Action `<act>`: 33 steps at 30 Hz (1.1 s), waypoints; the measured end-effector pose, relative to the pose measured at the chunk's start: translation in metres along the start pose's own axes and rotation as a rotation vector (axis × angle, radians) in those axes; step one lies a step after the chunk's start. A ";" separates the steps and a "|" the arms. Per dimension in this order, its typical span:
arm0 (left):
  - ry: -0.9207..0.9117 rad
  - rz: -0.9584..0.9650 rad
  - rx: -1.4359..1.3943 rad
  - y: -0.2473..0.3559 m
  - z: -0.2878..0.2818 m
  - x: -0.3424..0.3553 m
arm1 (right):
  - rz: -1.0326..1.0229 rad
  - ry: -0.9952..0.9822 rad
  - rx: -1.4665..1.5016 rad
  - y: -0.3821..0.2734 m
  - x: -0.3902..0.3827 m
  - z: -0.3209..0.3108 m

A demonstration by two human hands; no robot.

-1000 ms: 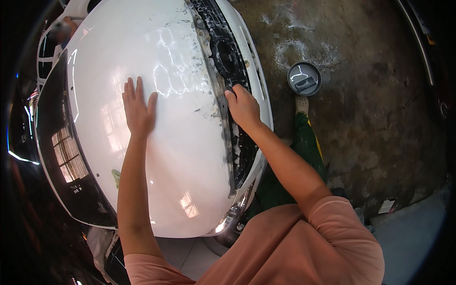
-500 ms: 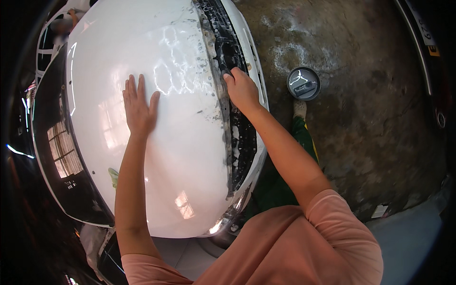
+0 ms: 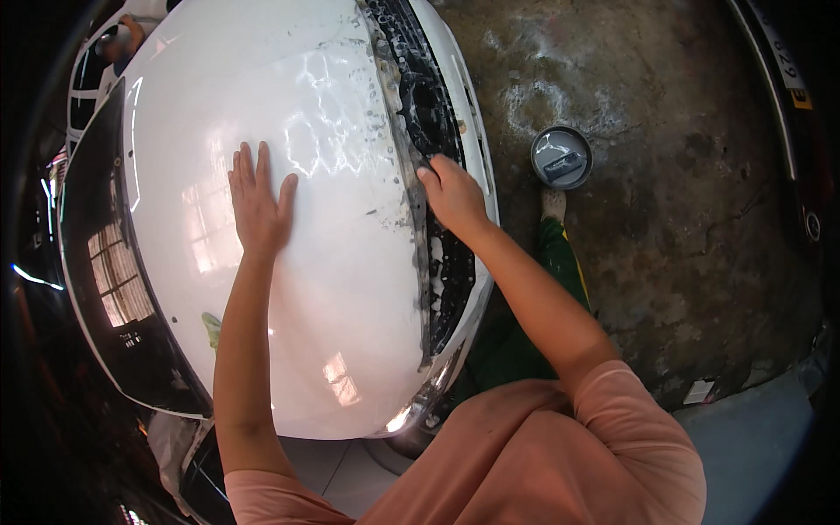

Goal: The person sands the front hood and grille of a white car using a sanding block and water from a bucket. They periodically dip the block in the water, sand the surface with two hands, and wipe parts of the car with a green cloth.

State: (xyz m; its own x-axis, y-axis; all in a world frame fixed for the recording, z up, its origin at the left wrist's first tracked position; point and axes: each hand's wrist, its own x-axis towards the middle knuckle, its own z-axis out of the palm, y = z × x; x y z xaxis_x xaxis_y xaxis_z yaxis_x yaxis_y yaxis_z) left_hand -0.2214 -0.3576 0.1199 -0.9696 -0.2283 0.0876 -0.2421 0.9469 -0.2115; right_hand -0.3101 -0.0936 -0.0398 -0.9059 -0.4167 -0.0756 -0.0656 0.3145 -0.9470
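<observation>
Car hood, white, lies under both hands: left hand flat, thumb spread; right hand curled at its scuffed front edge, clamped on what I cannot tell. Rightward, a grey basin sits on stained floor.

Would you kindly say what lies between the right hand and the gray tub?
From the right hand, the head view shows the white front bumper, then stained floor.
</observation>
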 end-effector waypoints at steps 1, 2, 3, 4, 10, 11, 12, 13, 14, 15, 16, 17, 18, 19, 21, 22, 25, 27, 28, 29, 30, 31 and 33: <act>0.007 0.007 -0.003 0.002 0.000 0.002 | -0.010 -0.008 -0.014 0.002 0.010 -0.004; 0.003 0.008 -0.003 0.004 0.000 0.004 | -0.011 0.021 -0.012 0.001 0.024 -0.004; -0.001 0.010 -0.003 0.006 0.000 0.006 | 0.017 0.035 -0.008 0.000 0.023 -0.005; -0.005 0.006 0.001 0.004 0.000 0.006 | 0.042 0.044 -0.001 -0.002 0.022 -0.001; -0.004 0.001 -0.009 0.002 -0.002 0.004 | 0.010 0.034 0.054 0.000 0.002 -0.001; -0.005 0.003 -0.014 0.003 -0.002 0.004 | 0.029 0.041 0.022 -0.002 0.010 -0.004; -0.006 0.004 -0.019 0.002 -0.003 0.004 | 0.048 0.048 -0.011 -0.004 0.021 -0.007; -0.006 0.005 -0.022 0.003 -0.003 0.006 | 0.065 0.055 -0.043 -0.008 0.031 -0.010; -0.008 0.005 -0.021 0.004 -0.003 0.007 | 0.114 0.064 -0.037 -0.013 0.038 -0.014; -0.010 0.004 -0.020 0.005 -0.003 0.007 | 0.092 0.053 -0.029 -0.018 0.037 -0.013; -0.012 0.007 -0.020 0.007 -0.003 0.009 | 0.071 0.046 -0.022 -0.019 0.032 -0.010; -0.014 0.004 -0.013 0.006 -0.002 0.008 | 0.051 0.034 -0.016 -0.020 0.023 -0.004; -0.016 0.001 -0.006 0.006 -0.002 0.006 | 0.037 0.079 0.005 -0.025 0.005 0.004; -0.017 -0.009 0.000 0.003 -0.001 0.003 | 0.009 0.110 -0.002 -0.025 -0.010 0.010; -0.019 -0.019 0.010 -0.001 -0.002 -0.002 | -0.011 0.055 -0.055 -0.020 -0.021 0.014; -0.023 -0.020 0.016 -0.002 -0.003 -0.005 | -0.067 0.099 -0.067 -0.022 -0.010 0.017; -0.011 0.002 0.009 0.006 -0.006 0.004 | -0.127 0.211 -0.118 -0.032 0.075 0.016; -0.010 0.024 -0.003 0.014 -0.004 0.016 | -0.139 0.266 -0.180 -0.040 0.137 0.002; -0.014 0.018 -0.003 0.012 -0.004 0.015 | -0.141 0.274 -0.196 -0.044 0.150 0.006; -0.019 0.016 -0.002 0.012 -0.004 0.014 | -0.125 0.262 -0.189 -0.043 0.144 0.008; -0.021 0.018 -0.002 0.013 -0.004 0.014 | -0.108 0.254 -0.183 -0.039 0.129 0.009; -0.021 0.010 0.000 0.012 -0.004 0.014 | -0.099 0.239 -0.177 -0.035 0.112 0.014; -0.029 -0.014 0.016 0.003 -0.004 0.004 | -0.109 0.231 -0.120 -0.026 0.040 0.029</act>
State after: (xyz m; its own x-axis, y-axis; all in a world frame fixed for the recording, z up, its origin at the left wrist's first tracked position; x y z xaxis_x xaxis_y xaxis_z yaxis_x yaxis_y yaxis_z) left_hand -0.2261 -0.3547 0.1236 -0.9666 -0.2485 0.0621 -0.2562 0.9399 -0.2256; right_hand -0.3322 -0.1429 -0.0275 -0.9614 -0.2521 0.1106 -0.2042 0.3834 -0.9007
